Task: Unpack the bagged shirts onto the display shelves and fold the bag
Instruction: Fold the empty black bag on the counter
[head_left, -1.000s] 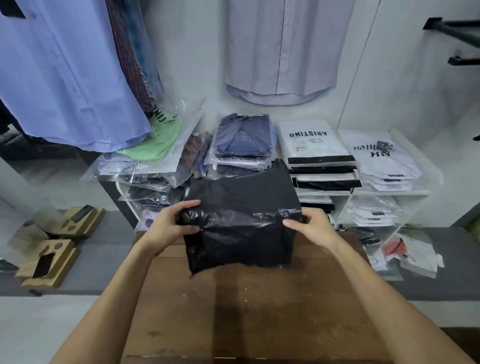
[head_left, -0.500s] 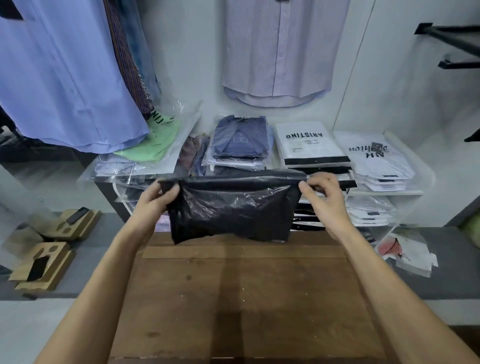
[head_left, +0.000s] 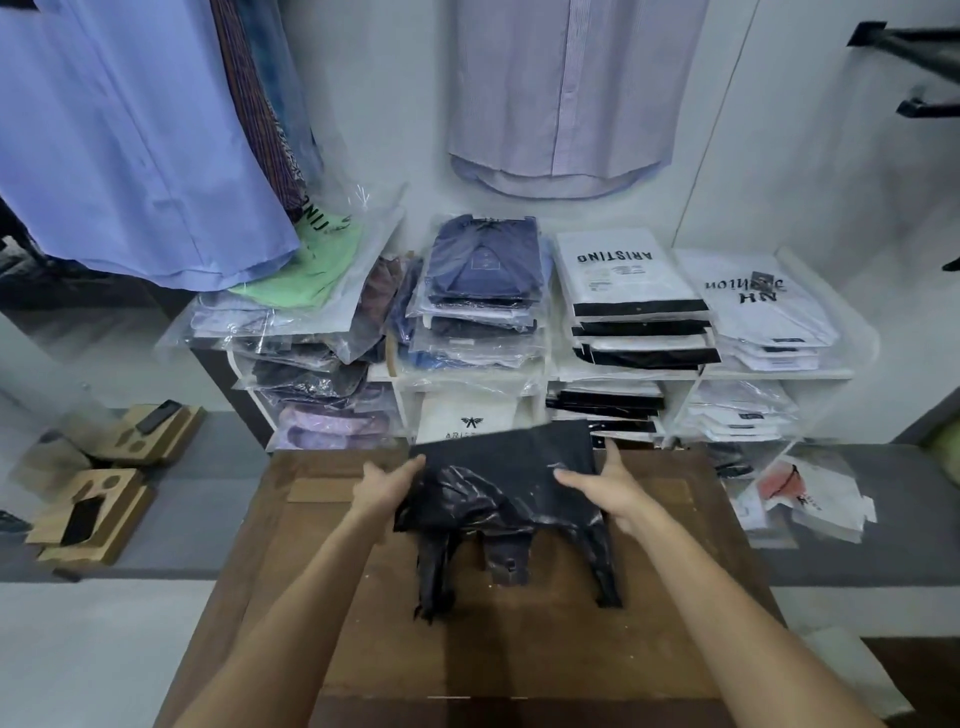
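Note:
A black plastic bag (head_left: 498, 483) is folded over at its top and lies on the brown wooden table (head_left: 519, 649), its handles trailing toward me. My left hand (head_left: 387, 483) grips its left edge. My right hand (head_left: 602, 486) holds its right edge, thumb on top. Behind the table, white display shelves (head_left: 779, 373) carry stacks of bagged shirts: a navy stack (head_left: 483, 270), white Aristino packs (head_left: 628, 275), white packs at the right (head_left: 758, 301), and a green shirt in clear plastic (head_left: 306, 265).
Hanging shirts fill the wall above: a blue one (head_left: 130, 145) at left, a pale striped one (head_left: 566, 93) in the middle. Wooden shoe stands (head_left: 88, 514) sit on the grey ledge at left. Loose packaging (head_left: 810, 499) lies on the ledge at right.
The bag was held up stretched between both hands; now it has come down onto the table with its upper part folded over and the handles lying toward me.

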